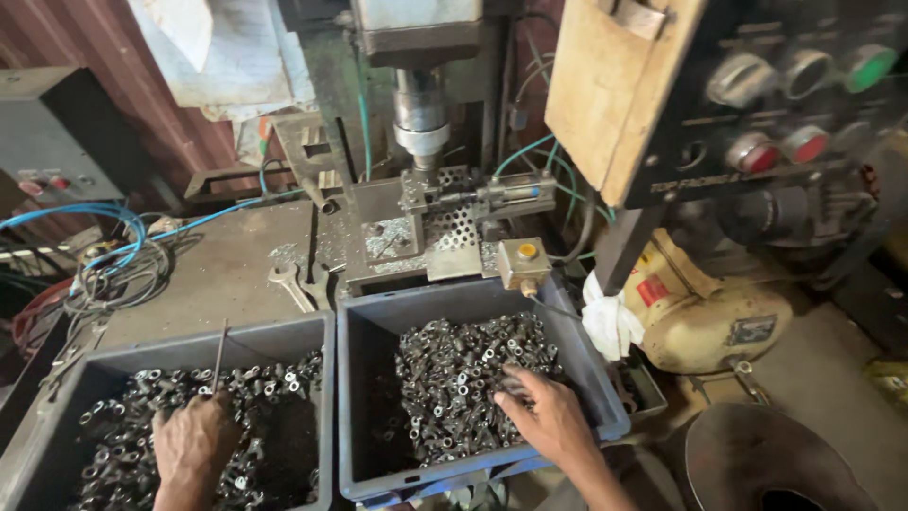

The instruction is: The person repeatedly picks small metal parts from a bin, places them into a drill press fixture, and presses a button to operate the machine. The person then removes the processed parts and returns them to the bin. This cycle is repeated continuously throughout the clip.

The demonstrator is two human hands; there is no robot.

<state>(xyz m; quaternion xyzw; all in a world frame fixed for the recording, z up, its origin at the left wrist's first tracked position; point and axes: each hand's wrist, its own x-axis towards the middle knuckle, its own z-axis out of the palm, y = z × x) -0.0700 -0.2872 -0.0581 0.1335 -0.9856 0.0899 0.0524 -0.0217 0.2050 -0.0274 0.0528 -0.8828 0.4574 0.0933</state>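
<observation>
The right hand (549,416) rests on the metal parts (463,378) in the right bin (364,397), fingers curled; whether its grip encloses one, I cannot tell. Take one part only. The left hand (194,445), over the left bin (284,331), grips a thin rod (219,355).

A corrugated reddish metal wall (142,85) closes the back, with a grey metal switch box (57,132) mounted far up and left of the left hand. Straight above both hands a worn steel drilling machine (421,114) rises from a grimy grey workbench (227,274). Up beyond the right hand hangs a black control panel (794,104) with round buttons, over a dusty concrete floor (823,369). The light is dim and warm.
</observation>
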